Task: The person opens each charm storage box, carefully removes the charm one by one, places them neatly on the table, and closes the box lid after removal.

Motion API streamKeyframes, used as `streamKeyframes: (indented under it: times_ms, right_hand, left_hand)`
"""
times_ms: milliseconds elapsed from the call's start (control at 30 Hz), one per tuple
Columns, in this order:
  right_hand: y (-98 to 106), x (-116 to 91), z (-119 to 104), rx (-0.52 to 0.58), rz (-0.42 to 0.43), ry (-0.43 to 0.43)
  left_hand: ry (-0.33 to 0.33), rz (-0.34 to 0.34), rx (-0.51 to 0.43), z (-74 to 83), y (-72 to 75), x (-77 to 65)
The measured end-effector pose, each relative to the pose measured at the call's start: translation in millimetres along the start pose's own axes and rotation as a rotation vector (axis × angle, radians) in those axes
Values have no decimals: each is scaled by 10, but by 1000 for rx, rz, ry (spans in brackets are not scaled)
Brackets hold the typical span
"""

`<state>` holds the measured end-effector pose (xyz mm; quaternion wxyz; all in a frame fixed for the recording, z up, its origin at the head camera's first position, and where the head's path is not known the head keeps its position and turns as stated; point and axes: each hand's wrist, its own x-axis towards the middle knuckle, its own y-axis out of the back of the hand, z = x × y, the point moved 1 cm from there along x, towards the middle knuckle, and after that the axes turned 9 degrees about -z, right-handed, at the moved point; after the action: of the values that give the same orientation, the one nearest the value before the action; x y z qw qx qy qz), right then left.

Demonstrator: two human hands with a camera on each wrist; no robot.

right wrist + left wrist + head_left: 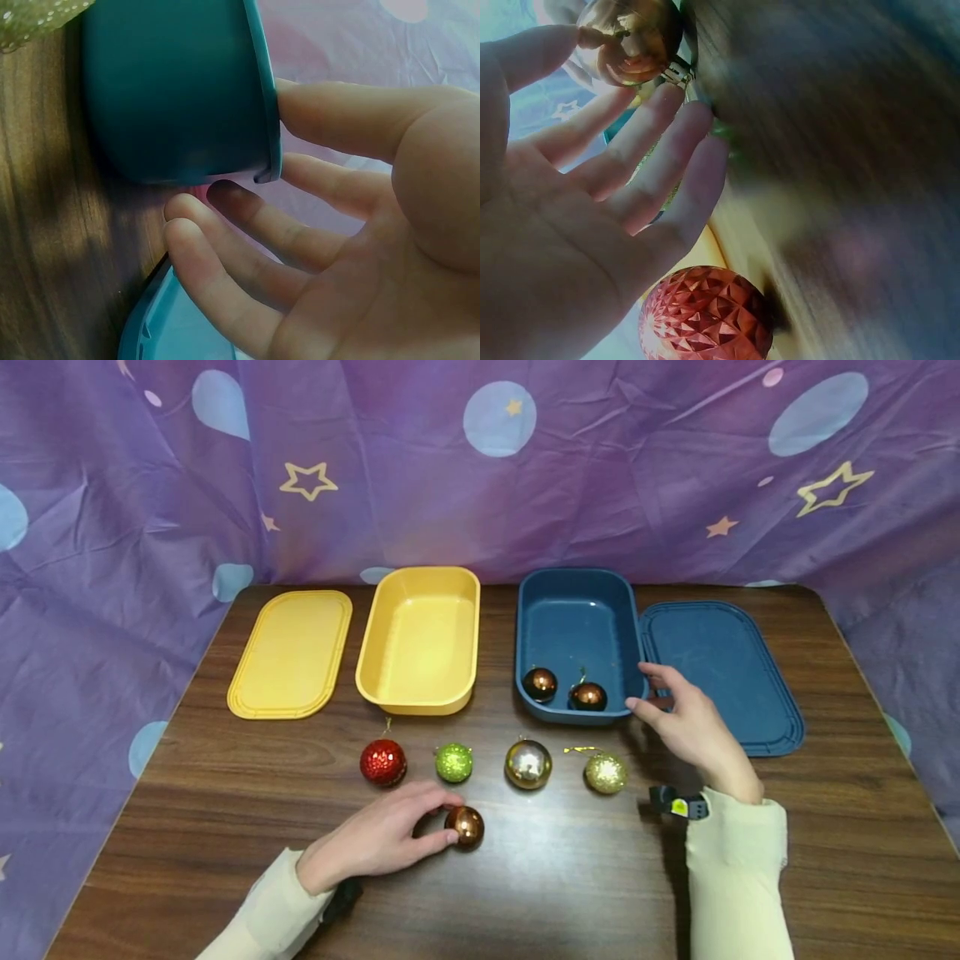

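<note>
My left hand [386, 831] pinches a shiny brown Christmas ball [467, 827] between thumb and forefinger, low over the front of the table. In the left wrist view its other fingers spread loosely below the ball. My right hand [690, 727] holds the near right corner of the blue box [577, 717], thumb and forefinger at the rim. The right wrist view has its remaining fingers beside the box's outer wall. Inside the box lie two brown balls, one at the left [540, 684] and one at the right [588, 697].
Before the boxes sit a red ball [383, 763], a green glitter ball [453, 763], a shiny gold ball [528, 764] and a gold glitter ball [606, 772]. A yellow box [419, 707] stands left of the blue one. Yellow [292, 652] and blue [720, 677] lids flank them.
</note>
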<state>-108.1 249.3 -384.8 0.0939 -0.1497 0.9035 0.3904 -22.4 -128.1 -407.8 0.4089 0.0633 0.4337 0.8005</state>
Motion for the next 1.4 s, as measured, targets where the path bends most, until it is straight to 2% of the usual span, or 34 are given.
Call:
streamKeyframes:
  times_ms: [300, 867, 1400]
  right_hand:
    - [-2, -7, -8, -1, 2, 0]
    - [-6, -6, 10, -12, 10, 7]
    - [-6, 0, 7, -13, 6, -3]
  left_hand:
    - [8, -8, -5, 23, -4, 12]
    - [-50, -28, 51, 96, -30, 115]
    - [-38, -59, 55, 132, -48, 177]
